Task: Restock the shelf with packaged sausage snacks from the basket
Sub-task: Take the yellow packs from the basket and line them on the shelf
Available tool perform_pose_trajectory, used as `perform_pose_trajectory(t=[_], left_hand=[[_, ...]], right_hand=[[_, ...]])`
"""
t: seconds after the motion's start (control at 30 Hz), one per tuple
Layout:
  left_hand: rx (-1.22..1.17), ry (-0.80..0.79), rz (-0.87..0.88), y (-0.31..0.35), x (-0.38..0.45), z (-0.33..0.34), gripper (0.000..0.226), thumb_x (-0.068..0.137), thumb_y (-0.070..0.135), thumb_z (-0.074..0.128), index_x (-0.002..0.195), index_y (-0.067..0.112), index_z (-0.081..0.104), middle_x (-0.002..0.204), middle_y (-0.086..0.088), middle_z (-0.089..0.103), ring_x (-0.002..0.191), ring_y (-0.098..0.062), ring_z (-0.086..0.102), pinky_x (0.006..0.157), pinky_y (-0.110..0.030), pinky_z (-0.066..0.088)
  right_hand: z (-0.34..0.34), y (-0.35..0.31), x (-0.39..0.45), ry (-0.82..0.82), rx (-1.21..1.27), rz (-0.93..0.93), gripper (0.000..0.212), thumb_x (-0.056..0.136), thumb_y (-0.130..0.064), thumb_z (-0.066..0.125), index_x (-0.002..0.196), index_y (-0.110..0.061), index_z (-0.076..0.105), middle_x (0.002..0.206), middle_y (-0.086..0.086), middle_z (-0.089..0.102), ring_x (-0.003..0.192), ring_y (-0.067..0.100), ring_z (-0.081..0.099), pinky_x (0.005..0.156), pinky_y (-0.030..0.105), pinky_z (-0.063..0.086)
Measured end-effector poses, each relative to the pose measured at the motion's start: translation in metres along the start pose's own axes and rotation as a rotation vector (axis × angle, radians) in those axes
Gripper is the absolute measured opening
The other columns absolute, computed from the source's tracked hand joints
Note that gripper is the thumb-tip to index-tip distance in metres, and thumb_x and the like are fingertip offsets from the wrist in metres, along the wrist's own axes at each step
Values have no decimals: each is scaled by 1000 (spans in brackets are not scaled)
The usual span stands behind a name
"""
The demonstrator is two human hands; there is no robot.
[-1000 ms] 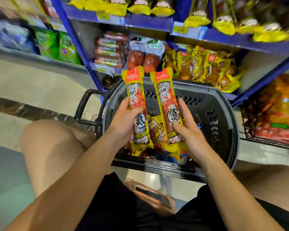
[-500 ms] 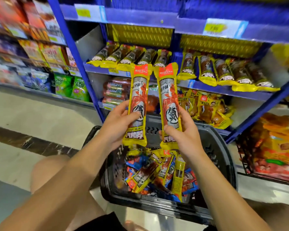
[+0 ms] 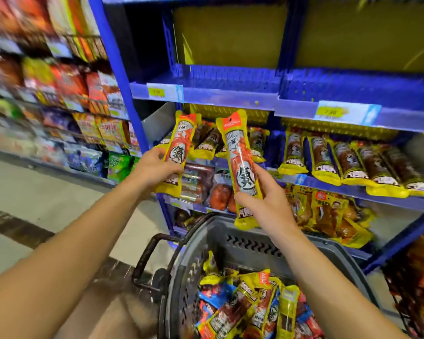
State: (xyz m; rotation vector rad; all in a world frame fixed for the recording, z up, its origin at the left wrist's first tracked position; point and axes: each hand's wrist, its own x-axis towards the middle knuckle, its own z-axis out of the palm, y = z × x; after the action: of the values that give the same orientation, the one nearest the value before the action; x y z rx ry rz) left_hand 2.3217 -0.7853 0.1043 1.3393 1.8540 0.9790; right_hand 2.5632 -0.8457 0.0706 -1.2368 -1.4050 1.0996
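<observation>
Two held packs point(image 3: 183, 152) point(image 3: 242, 167): yellow edges, red-orange centre, red top band, a black-and-white character mark mid-length. Shelf packs point(image 3: 350, 165): same yellow edges but dark brown centres; shelves point(image 3: 230, 96) blue with perforated blue backs, yellow price tags point(image 3: 329, 111) on pale strips, olive-yellow panel point(image 3: 228, 35) behind. Basket point(image 3: 255, 243) grey with slotted chevron cut-outs and a black handle point(image 3: 145, 260), holding yellow, red and blue packs point(image 3: 245, 304); floor point(image 3: 47, 192) pale beige with a dark marbled band.

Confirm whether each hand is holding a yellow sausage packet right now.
Yes: the left hand grips one yellow-edged sausage packet and the right hand grips another yellow-edged sausage packet.
</observation>
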Motion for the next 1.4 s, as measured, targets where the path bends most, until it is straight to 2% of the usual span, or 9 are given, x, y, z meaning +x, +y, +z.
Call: perform_pose_trajectory(t=[0.27, 0.4, 0.53, 0.67, 1.03, 1.13, 1.2, 1.27, 1.4], left_hand=[[303, 213, 93, 8, 86, -7, 58, 77, 35, 72, 127, 13, 54, 118, -10, 64, 110, -30, 58, 86, -37, 46], [344, 245, 127, 11, 111, 3, 39, 81, 33, 67, 113, 11, 64, 109, -12, 68, 108, -34, 59, 82, -36, 44], [380, 243, 126, 12, 135, 10, 30, 81, 35, 67, 78, 6, 59, 77, -13, 59, 84, -34, 57, 66, -33, 40], [424, 215, 114, 9, 156, 18, 34, 79, 38, 68, 76, 5, 62, 68, -8, 56, 77, -32, 57, 63, -33, 42], [410, 264, 239, 3, 142, 11, 45, 79, 50, 61, 109, 18, 68, 110, -11, 68, 108, -37, 56, 90, -47, 49], [296, 337, 449, 1, 97, 11, 44, 75, 46, 54, 110, 24, 70, 111, -3, 68, 108, -29, 56, 93, -40, 45], [189, 270, 531, -5, 59, 18, 33, 75, 38, 57, 102, 26, 72, 97, 4, 66, 89, -15, 58, 86, -30, 45], [124, 160, 540, -11, 26, 26, 27, 75, 36, 60, 98, 29, 72, 86, 12, 61, 76, -2, 56, 75, -19, 44], [-23, -44, 443, -25, -11, 40, 26, 72, 47, 62, 96, 41, 67, 78, 12, 65, 67, -3, 58, 69, -19, 46]], right_hand=[[8, -3, 35, -37, -97, 3, 70, 83, -15, 72, 140, -43, 42, 121, -17, 59, 90, -7, 62, 66, 21, 57], [13, 1, 36, -60, -126, -2, 68, 83, -15, 72, 135, -48, 42, 114, -23, 59, 89, -5, 62, 70, 25, 57], [17, 10, 37, -64, -114, 28, 70, 85, -15, 72, 141, -42, 42, 113, -24, 60, 88, -4, 63, 66, 18, 56], [20, 17, 41, -46, -85, 59, 70, 85, -14, 73, 143, -36, 43, 113, -23, 60, 85, -7, 63, 62, 12, 51], [24, 25, 44, -18, 0, 115, 54, 90, -23, 67, 136, -41, 44, 120, -20, 58, 90, -12, 61, 62, 12, 51], [32, 26, 45, 39, 90, 174, 34, 97, -25, 54, 128, -39, 54, 118, -14, 65, 98, 0, 65, 80, 32, 57], [39, 25, 44, 61, 225, 252, 35, 99, -18, 45, 126, -35, 59, 116, -5, 69, 99, 15, 69, 85, 47, 57], [47, 20, 44, 73, 387, 309, 34, 99, -13, 44, 121, -31, 62, 113, 2, 71, 93, 20, 72, 80, 46, 58], [59, 13, 46, 16, 548, 300, 30, 97, -9, 53, 121, -24, 62, 110, 8, 74, 96, 23, 70, 87, 48, 53]])
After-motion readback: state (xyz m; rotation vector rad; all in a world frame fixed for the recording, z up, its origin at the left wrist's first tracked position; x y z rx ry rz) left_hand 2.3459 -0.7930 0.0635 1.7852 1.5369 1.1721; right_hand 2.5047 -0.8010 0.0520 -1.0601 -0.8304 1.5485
